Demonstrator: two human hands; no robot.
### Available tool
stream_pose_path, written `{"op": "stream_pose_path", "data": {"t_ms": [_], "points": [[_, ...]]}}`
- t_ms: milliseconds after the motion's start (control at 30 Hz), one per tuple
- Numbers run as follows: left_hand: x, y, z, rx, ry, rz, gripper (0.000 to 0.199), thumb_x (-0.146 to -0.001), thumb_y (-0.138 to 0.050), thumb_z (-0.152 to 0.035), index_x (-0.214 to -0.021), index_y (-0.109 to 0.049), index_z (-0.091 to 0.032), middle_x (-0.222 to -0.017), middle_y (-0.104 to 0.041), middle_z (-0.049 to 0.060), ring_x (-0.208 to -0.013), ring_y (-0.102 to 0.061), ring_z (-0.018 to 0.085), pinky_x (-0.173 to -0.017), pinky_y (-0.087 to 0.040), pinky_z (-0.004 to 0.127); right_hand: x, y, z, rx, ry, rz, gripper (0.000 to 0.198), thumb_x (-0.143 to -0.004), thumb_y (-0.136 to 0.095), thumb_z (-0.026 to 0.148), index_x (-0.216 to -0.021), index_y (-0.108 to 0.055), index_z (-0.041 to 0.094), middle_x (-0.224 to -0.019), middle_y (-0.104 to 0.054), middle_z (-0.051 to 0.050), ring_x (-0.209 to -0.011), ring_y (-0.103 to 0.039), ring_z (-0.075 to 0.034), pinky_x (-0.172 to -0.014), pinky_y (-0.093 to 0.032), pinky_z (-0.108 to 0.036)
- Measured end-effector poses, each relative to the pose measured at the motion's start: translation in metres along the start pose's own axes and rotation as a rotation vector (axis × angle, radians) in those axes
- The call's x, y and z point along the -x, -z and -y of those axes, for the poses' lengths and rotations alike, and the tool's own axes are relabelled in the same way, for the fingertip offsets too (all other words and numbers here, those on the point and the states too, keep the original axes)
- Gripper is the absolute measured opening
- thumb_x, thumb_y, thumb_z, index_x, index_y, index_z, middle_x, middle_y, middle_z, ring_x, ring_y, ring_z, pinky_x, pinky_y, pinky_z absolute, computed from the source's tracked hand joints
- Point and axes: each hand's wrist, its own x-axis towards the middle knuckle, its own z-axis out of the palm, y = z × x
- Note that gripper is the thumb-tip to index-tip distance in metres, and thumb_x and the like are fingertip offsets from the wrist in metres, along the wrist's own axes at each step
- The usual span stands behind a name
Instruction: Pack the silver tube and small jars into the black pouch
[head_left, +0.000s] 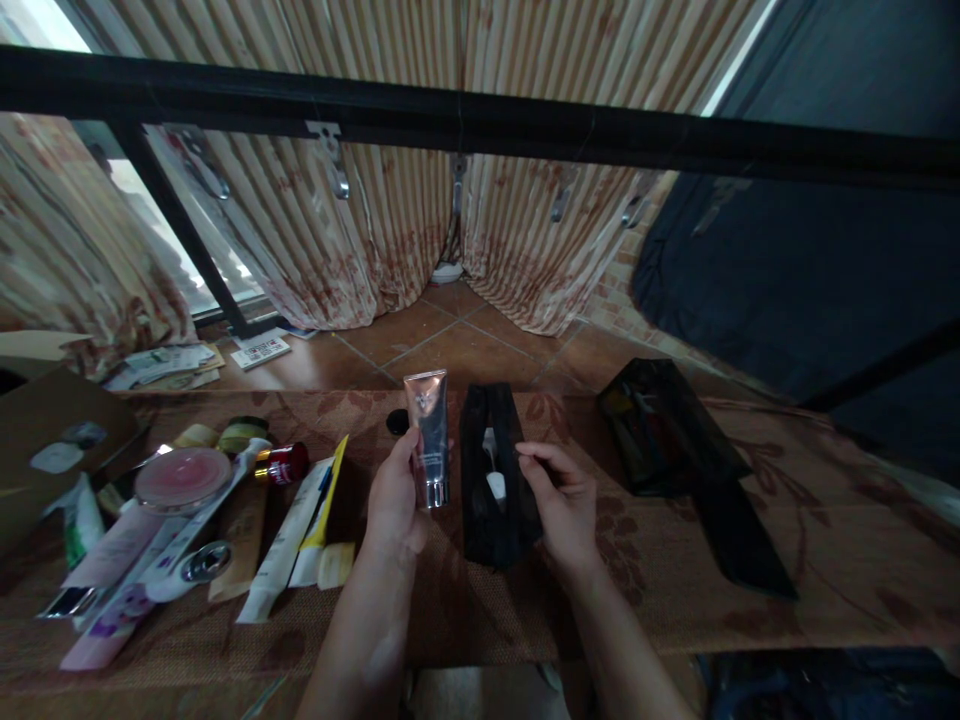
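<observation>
My left hand is closed round a shiny metallic cosmetic tube, which stands cap down just left of a black pouch. The pouch lies unzipped on the patterned cloth, and a white-ended item shows inside its opening. On the pouch's right edge, my right hand pinches the black fabric between thumb and forefinger. A small round black object sits behind my left hand.
Many tubes and jars lie at the left, among them a pink-lidded jar, a red jar and a yellow tube. A second black pouch with things inside stands right. A cardboard box is far left.
</observation>
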Motion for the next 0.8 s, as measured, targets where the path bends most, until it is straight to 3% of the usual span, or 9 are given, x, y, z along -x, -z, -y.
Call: {"op": "stream_pose_path", "data": {"t_ms": [200, 500, 800], "points": [[0.0037, -0.0025, -0.0018, 0.01, 0.016, 0.0, 0.023, -0.092, -0.052, -0.023, -0.087, -0.069, -0.009, -0.067, -0.071, 0.005, -0.057, -0.065, 0.013, -0.059, -0.052, 0.021, 0.0007, -0.0006, 0.0008, 0.0, -0.023, 0.006, 0.014, -0.08, -0.069, 0.033, -0.085, -0.077, 0.023, -0.077, -0.073, 0.0, -0.07, -0.063, -0.015, -0.063, -0.048, -0.026], [0.0024, -0.0011, -0.001, 0.005, 0.015, -0.004, 0.022, -0.09, -0.055, -0.025, -0.084, -0.069, -0.009, -0.066, -0.07, 0.004, -0.053, -0.063, 0.013, -0.052, -0.047, 0.022, 0.0007, -0.0012, -0.0007, 0.028, -0.009, 0.006, 0.016, -0.08, -0.069, 0.035, -0.086, -0.077, 0.022, -0.077, -0.073, -0.001, -0.068, -0.064, -0.016, -0.062, -0.049, -0.026], [0.0024, -0.0011, 0.0004, 0.005, 0.013, 0.001, 0.021, -0.088, -0.058, -0.027, -0.085, -0.07, -0.01, -0.068, -0.071, 0.005, -0.055, -0.064, 0.013, -0.052, -0.047, 0.022, 0.0014, 0.0032, -0.0028, 0.066, 0.011, 0.025, 0.012, -0.081, -0.071, 0.032, -0.088, -0.077, 0.025, -0.082, -0.073, -0.001, -0.076, -0.065, -0.017, -0.068, -0.05, -0.027]]}}
